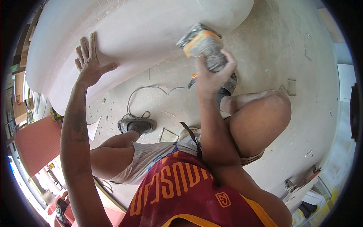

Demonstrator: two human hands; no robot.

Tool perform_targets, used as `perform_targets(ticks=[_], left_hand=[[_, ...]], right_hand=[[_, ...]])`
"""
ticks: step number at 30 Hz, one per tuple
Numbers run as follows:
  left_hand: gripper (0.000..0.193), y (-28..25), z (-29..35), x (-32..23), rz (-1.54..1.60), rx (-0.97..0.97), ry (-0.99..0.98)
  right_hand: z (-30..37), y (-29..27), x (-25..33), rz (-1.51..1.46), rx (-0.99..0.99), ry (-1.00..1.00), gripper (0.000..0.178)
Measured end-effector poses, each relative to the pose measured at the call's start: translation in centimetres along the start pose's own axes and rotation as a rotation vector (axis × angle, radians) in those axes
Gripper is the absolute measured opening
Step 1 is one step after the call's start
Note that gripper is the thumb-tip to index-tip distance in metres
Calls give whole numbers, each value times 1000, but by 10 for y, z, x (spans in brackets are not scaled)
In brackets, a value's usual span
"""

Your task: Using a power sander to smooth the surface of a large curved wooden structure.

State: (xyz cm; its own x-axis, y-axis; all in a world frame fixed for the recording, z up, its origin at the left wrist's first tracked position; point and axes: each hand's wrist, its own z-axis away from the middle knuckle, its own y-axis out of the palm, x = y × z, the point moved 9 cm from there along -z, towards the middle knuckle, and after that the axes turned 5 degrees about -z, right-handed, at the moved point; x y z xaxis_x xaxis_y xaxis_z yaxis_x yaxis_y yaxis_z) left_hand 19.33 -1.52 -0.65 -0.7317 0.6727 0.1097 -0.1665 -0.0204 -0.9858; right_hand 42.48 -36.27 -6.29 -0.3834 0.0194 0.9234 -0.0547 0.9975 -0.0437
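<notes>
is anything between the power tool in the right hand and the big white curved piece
Nothing visible stands between the power tool and the white curved piece; whether they touch is unclear. The left hand rests on the piece, left of the tool.

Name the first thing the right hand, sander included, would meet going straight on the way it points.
Most likely the large pale curved piece: the right hand points the sander toward it. They may already touch; one view leaves the depth unclear.
</notes>
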Motion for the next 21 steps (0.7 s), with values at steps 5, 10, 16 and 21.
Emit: perform_targets(ticks=[5,10,16,21], left_hand=[[139,-1,3,0,0,-18,-2],[140,-4,2,-4,5,-18,2],[139,-3,3,4,-28,-22,-12],[139,-1,-1,-4,-12,-8,0]], right_hand=[[-18,-17,-36,-329,-138,421,58],[2,-5,-13,-31,27,161,59],[44,47,59,72,310,-75,63],[73,76,83,16,495,-93,67]])
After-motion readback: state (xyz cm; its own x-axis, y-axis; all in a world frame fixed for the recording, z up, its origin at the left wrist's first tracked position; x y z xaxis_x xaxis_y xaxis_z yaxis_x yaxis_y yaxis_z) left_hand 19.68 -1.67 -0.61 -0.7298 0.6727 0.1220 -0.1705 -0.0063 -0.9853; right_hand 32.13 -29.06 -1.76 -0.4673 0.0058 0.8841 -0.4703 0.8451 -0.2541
